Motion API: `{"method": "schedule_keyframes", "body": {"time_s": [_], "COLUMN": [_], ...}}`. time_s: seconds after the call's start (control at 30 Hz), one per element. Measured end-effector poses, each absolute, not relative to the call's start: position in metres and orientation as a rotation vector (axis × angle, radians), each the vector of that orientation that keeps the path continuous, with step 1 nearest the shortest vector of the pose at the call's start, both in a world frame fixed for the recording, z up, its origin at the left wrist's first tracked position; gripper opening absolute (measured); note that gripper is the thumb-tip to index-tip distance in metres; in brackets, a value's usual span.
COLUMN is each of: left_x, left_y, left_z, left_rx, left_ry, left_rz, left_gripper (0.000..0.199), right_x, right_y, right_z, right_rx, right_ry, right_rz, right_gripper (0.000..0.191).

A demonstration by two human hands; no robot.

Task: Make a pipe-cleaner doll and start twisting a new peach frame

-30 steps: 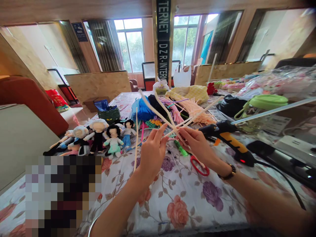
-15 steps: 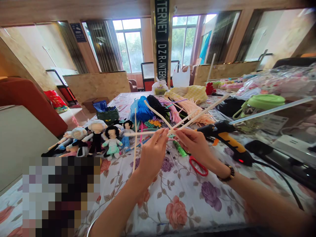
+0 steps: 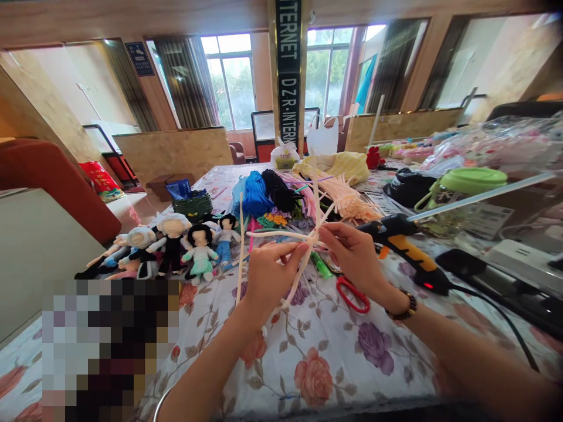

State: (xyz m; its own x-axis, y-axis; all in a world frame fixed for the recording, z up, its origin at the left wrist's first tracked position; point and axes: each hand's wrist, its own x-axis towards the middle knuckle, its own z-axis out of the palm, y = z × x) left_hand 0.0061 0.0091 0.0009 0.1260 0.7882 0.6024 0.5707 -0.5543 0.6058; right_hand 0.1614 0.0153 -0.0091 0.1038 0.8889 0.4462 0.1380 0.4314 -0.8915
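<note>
Several cream pipe cleaners (image 3: 315, 193) cross and join in a small knot between my hands, their ends sticking out up, left and down. My left hand (image 3: 269, 278) pinches them just left of the knot, thumb against forefinger. On the other side my right hand (image 3: 357, 253) grips them close to the crossing, fingers curled in. Another cream pipe cleaner (image 3: 240, 252) stands out left of my left hand. Below my right hand lie red-handled scissors (image 3: 353, 295) and a green item (image 3: 322, 265), partly hidden.
A black and yellow glue gun (image 3: 409, 249) with a long glue stick lies at right, its red light on. Pipe-cleaner dolls (image 3: 200, 252) sit at left. Behind are bundles of blue pipe cleaners (image 3: 257, 193) and peach ones (image 3: 352, 202). A green-lidded jar (image 3: 470, 193) stands at right.
The held pipe cleaners have turned: one end now points straight up and another hangs down beside my left hand. Both hands stay near the crossing, with fingers shifted.
</note>
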Motion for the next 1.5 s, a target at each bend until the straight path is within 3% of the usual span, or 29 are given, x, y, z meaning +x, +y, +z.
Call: {"method": "schedule_keyframes", "body": {"time_s": [0.4,0.9,1.23,1.4,1.5], "left_x": [0.004,0.005,0.008,0.007,0.008], "left_y": [0.012,0.017,0.016,0.018,0.017], "left_z": [0.007,-0.002,0.001,-0.001,0.0], "left_rx": [1.326,1.536,1.475,1.598,1.614], "left_ry": [0.828,0.94,0.885,0.874,0.894], "left_rz": [1.161,1.351,1.233,1.278,1.322], "left_gripper": [0.017,0.015,0.022,0.022,0.02], "right_x": [0.16,0.159,0.159,0.159,0.158], "right_y": [0.01,0.008,0.009,0.005,0.002], "right_z": [-0.009,-0.009,-0.01,-0.003,0.0], "right_rx": [-0.978,-0.893,-0.86,-0.825,-0.813], "right_ry": [-1.463,-1.438,-1.492,-1.539,-1.563], "right_rz": [0.734,0.83,0.738,0.751,0.717], "right_gripper": [0.024,0.023,0.015,0.037,0.041]}}
